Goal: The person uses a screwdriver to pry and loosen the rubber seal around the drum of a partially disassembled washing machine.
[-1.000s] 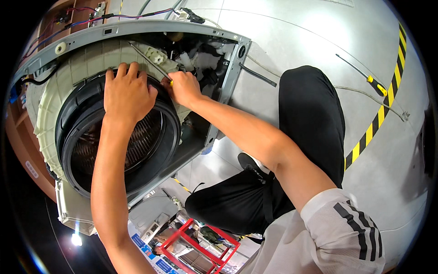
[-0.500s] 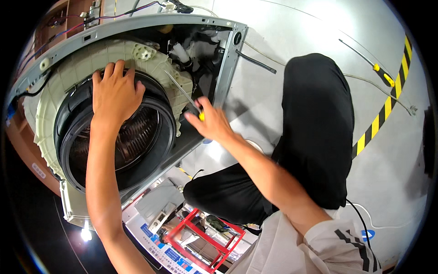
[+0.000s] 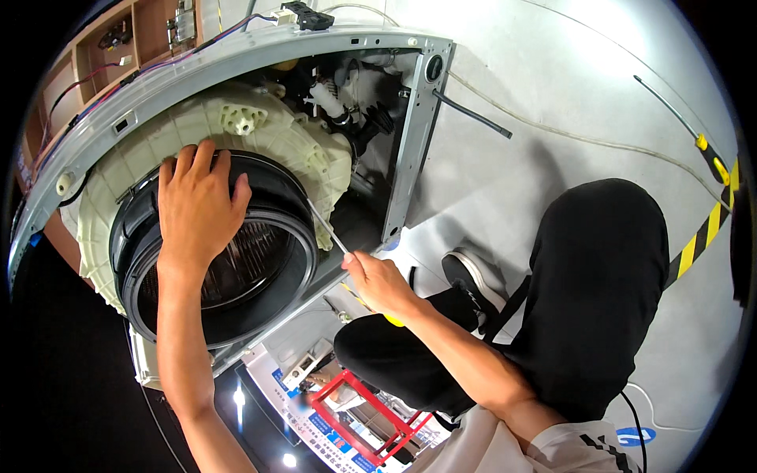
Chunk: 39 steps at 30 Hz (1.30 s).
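Note:
A cream plastic washing machine tub (image 3: 177, 122) with a black rubber door gasket (image 3: 272, 185) lies within a grey metal frame (image 3: 307, 41). Inside the gasket's opening shows the ribbed metal drum (image 3: 251, 264). My left hand (image 3: 197, 209) rests over the gasket's upper rim, its fingers bent over the edge and the thumb to the right. In my right hand (image 3: 382, 284) is a screwdriver (image 3: 327, 227), its thin shaft pointing up and left. The tip meets the gasket's right outer edge, beside the tub. Most of the handle is hidden by my hand; a yellow end shows under the wrist.
Another yellow-and-black screwdriver (image 3: 702, 142) lies on the floor at right, near striped tape (image 3: 698, 240). A grey cable (image 3: 568, 130) crosses the floor. A red metal frame (image 3: 331, 410) stands near the bottom. Coloured wires (image 3: 197, 46) run along the machine's far edge.
The screwdriver and my right hand have come down, and the tip now touches the gasket's right edge. The whole view has shifted; my left hand stays on the gasket.

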### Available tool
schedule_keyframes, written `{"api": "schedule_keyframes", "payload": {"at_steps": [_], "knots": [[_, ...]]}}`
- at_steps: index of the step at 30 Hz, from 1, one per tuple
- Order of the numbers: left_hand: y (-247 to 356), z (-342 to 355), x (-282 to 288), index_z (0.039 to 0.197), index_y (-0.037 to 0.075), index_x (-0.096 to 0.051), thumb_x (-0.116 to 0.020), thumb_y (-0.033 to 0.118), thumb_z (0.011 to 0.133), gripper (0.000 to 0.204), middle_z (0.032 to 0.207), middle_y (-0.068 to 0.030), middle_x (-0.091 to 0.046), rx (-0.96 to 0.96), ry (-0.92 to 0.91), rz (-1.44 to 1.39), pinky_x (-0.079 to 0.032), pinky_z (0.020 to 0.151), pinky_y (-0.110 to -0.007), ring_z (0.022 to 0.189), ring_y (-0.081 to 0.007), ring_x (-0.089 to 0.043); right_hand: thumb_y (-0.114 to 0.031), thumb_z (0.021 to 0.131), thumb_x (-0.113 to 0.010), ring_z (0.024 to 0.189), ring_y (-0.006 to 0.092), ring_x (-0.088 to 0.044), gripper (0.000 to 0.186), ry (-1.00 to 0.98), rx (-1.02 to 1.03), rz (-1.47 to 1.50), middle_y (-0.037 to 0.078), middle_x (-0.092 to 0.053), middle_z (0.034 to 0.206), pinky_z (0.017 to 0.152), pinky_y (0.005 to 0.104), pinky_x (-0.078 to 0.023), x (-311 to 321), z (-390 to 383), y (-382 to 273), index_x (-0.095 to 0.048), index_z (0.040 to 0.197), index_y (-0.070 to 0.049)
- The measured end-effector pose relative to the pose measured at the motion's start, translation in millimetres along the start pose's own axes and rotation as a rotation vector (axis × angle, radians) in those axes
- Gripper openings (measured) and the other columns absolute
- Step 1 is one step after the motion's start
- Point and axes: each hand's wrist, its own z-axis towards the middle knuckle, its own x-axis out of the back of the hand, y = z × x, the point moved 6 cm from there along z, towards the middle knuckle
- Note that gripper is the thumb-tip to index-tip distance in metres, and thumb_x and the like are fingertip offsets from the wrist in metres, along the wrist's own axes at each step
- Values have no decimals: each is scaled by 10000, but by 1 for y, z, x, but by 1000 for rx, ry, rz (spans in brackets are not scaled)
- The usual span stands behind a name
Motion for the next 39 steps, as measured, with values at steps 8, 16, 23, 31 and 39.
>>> {"api": "schedule_keyframes", "payload": {"at_steps": [8,16,23,31,39], "knots": [[-4,-3,1,1006,4,-680,-609,252,832,311,1053,-99,-574,2,34,-27,-420,903,-415,1024,-269,-542,-382,1026,-359,429,283,-584,478,-52,-77,1,158,-569,573,483,400,-478,-3,20,-23,-598,922,18],[-3,-2,1,978,0,-679,-613,247,824,298,1041,-95,-580,7,38,-29,-425,880,-414,1009,-268,-548,-360,1033,-325,452,361,-600,475,-119,-176,39,220,-593,579,503,470,-506,-2,17,-36,-560,832,1],[-4,-1,-1,1054,4,-664,-606,239,827,332,1091,-102,-574,38,-55,-34,-418,907,-420,1051,-286,-538,-397,1022,-328,422,302,-592,510,-165,-279,112,168,-582,584,422,407,-507,-4,15,-34,-561,838,17],[-5,0,-1,961,-2,-676,-610,253,823,297,1029,-100,-581,25,6,-43,-426,882,-415,1003,-275,-547,-407,1018,-374,409,144,-425,454,-254,-486,398,34,-405,561,352,328,-399,-13,17,-29,-513,883,4],[-7,-2,2,943,-7,-675,-624,246,799,296,1026,-101,-581,-22,122,-35,-431,877,-415,996,-279,-541,-410,1017,-347,428,154,-434,479,-257,-497,310,41,-418,585,382,347,-408,-5,36,-33,-495,847,13]]}}
